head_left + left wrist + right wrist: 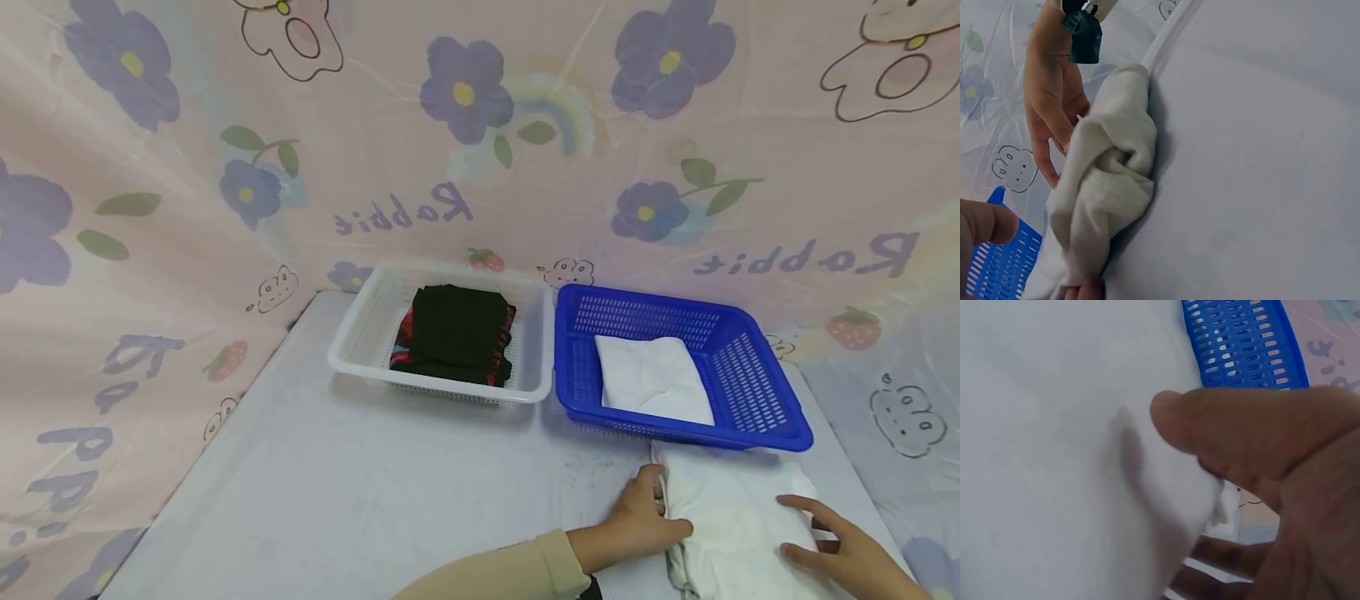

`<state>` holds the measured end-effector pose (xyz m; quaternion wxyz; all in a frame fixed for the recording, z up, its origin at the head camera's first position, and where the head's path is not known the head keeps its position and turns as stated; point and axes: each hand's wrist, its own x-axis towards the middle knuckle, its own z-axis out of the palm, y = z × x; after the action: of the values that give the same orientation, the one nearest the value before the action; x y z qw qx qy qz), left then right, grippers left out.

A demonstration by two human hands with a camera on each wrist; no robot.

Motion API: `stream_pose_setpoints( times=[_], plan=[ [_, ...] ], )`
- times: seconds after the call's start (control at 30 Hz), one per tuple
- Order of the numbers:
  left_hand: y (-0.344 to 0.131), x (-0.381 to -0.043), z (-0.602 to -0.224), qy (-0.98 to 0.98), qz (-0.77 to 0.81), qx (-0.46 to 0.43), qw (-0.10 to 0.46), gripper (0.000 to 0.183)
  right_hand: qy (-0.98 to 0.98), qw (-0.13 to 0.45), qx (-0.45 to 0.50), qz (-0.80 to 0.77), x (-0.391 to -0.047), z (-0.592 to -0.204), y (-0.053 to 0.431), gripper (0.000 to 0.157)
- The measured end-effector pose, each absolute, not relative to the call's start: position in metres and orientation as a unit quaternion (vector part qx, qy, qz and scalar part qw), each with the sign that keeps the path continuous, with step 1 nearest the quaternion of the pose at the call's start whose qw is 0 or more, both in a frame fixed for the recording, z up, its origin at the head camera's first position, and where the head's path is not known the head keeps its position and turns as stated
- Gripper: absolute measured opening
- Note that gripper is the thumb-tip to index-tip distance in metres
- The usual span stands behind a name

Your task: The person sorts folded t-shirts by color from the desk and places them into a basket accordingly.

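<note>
A folded white garment (738, 521) lies at the front right of the table, just before the blue basket. My left hand (637, 521) grips its left edge, thumb over the top and fingers at the side. In the left wrist view, bunched folds of the garment (1107, 175) show along that side, with fingertips (1085, 290) at its lower edge. On the opposite side is my right hand (843, 546), loosely bent. Its thumb (1191, 419) hovers over the cloth in the right wrist view and casts a shadow; the other fingers pass behind the edge, partly hidden.
The blue basket (750, 433) holds a folded white cloth (652, 379). Left of it, a white basket (442, 392) contains dark folded clothing (461, 333) with red patterned edges. Both stand at the back of the white table (322, 492), before a printed curtain (525, 183).
</note>
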<state>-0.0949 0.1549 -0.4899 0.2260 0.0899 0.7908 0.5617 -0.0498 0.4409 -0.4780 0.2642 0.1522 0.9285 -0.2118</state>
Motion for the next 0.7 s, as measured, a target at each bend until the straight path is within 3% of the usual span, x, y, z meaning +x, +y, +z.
stream_pose_setpoints(
  times=[0.17, 0.47, 0.7],
  plan=[
    [0.160, -0.095, -0.495, 0.778, 0.571, 0.096, 0.243, 0.062, 0.932, 0.255, 0.141, -0.215, -0.049, -0.480, 0.439, 0.103],
    [0.164, -0.094, -0.497, 0.801, 0.540, 0.137, 0.220, 0.082, 0.935, 0.246, 0.125, -0.223, -0.049, -0.488, 0.436, 0.103],
    [0.171, -0.089, -0.498, 0.830, 0.492, 0.156, 0.212, 0.077, 0.920, 0.266, 0.126, -0.259, -0.043, -0.491, 0.440, 0.100]
  ],
)
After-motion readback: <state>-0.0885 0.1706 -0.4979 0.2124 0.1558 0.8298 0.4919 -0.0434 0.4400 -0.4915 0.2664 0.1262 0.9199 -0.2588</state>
